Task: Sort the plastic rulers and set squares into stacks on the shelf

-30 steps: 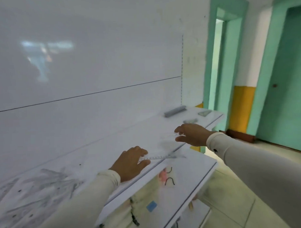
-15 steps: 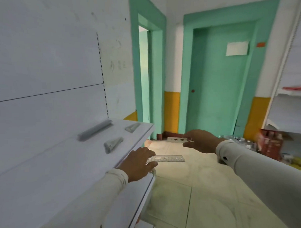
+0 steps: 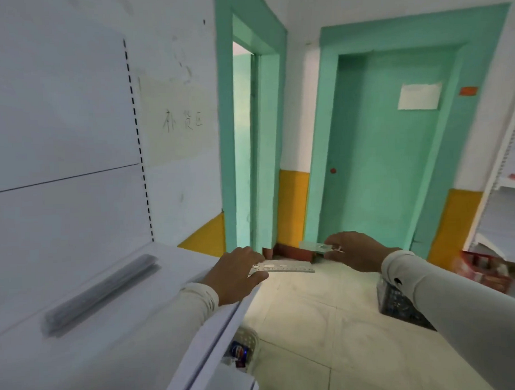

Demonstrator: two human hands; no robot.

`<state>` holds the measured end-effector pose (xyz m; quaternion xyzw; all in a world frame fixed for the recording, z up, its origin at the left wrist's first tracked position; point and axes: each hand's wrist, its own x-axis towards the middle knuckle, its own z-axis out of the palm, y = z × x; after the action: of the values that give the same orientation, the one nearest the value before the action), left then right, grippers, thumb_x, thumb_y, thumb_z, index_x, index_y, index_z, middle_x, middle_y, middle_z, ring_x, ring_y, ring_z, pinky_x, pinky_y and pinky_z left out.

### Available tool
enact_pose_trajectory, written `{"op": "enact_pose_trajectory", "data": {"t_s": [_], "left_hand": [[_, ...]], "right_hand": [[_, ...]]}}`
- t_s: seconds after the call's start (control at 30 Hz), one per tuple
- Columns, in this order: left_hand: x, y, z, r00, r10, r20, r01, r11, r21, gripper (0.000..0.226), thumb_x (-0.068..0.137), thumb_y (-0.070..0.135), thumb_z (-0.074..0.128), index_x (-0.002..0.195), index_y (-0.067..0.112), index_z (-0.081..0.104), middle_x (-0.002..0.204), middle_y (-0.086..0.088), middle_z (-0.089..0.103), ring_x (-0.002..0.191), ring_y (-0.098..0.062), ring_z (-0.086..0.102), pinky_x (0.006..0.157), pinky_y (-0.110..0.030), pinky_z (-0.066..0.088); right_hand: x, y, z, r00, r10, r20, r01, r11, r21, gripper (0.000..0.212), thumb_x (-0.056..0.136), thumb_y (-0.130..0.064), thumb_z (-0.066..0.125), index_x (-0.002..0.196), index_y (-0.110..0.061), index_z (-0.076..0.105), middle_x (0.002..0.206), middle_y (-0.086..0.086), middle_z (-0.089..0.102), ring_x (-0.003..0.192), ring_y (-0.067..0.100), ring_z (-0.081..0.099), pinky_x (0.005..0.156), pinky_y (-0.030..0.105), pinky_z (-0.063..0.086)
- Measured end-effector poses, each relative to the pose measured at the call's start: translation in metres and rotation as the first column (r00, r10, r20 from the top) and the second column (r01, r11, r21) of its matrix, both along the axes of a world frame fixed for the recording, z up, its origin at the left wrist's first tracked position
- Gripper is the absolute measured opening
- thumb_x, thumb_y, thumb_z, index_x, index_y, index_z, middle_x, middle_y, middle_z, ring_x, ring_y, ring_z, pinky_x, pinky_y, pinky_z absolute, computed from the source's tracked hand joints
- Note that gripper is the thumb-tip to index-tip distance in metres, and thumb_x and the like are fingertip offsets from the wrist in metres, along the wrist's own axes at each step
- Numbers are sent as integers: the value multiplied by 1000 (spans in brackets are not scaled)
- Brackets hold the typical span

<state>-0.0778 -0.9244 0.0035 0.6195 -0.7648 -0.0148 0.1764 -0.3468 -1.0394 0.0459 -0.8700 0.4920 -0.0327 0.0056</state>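
Both hands hold something. Left hand (image 3: 237, 273) has its grip closed on a clear plastic ruler (image 3: 285, 266), pinched at one end. Its long part sticks out to the right, flat, past the edge of the white shelf (image 3: 115, 331) and over the floor (image 3: 328, 323). Right hand (image 3: 356, 254) has its grip closed on a small clear plastic piece (image 3: 318, 247), held by its fingertips. It is too blurry to tell if this piece is a ruler or a set square. The two hands are near each other but apart, and the two plastic pieces do not touch.

On top of the shelf, to the left of the left hand, lies a long gray stack of rulers (image 3: 102, 296). It looks blurry. It lies flat and slanted, well apart from the ruler in the hand.

Behind the hands is a green door (image 3: 389, 149) with a white paper (image 3: 419, 95) on it. To its left is an open green doorway (image 3: 245, 142). A red crate (image 3: 483, 270) sits on the floor at the right.
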Motion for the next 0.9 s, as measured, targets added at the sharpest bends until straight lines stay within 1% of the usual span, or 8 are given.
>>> {"op": "enact_pose_trajectory", "data": {"t_s": [0.07,0.17,0.27,0.4,0.53,0.6,0.73,0.9], "left_hand": [[23,-13,-1,998,55,-14,-55,998,8,48,95,49,43,132,20,50,126,0,52,118,-19,46,102,-35,35],[63,-25,-7,983,181,-27,-181,984,6,62,86,57,33,132,20,50,126,1,53,118,-18,46,101,-33,35],[109,-17,-13,937,349,-9,-349,937,16,56,90,56,37,132,22,50,127,3,52,118,-17,46,100,-33,34],[158,16,-8,799,600,-48,-601,799,-4,61,85,61,34,128,22,53,121,4,54,113,-16,49,97,-31,35],[174,51,5,625,781,4,-781,625,12,43,96,47,45,131,22,51,128,2,52,118,-17,47,100,-30,33],[173,65,8,547,837,25,-837,547,16,42,98,43,46,132,20,50,130,0,52,119,-18,47,100,-29,33],[159,85,6,419,907,33,-907,417,67,63,86,57,32,134,20,48,128,1,51,120,-18,47,98,-30,33],[155,91,3,338,940,49,-937,332,111,67,82,59,29,134,21,47,128,1,51,118,-18,48,100,-34,36]], "right_hand": [[24,-27,-5,999,43,0,-43,999,8,40,96,-44,51,127,-20,56,122,0,62,105,21,58,92,35,49],[76,-71,-14,987,161,-10,-161,987,14,37,96,-44,49,125,-21,56,121,-1,61,106,21,57,90,34,47],[145,-110,-20,953,302,29,-303,952,38,43,95,-46,50,131,-22,53,126,-1,59,115,20,55,94,30,42],[245,-143,-23,835,549,44,-551,834,44,44,95,-46,50,131,-21,53,125,0,59,115,19,55,94,28,40],[330,-147,-19,668,740,76,-744,664,77,46,97,-49,46,134,-23,49,126,-2,57,113,17,54,94,30,42],[359,-140,-18,576,813,87,-817,570,89,47,97,-49,44,136,-22,47,128,-2,55,113,17,54,95,30,42],[391,-125,-24,439,892,108,-897,430,98,48,97,-47,45,137,-21,47,131,-2,55,113,18,55,94,30,43],[403,-120,-29,380,914,144,-923,367,111,48,97,-47,47,137,-21,47,133,-3,54,116,16,53,95,28,42]]}}
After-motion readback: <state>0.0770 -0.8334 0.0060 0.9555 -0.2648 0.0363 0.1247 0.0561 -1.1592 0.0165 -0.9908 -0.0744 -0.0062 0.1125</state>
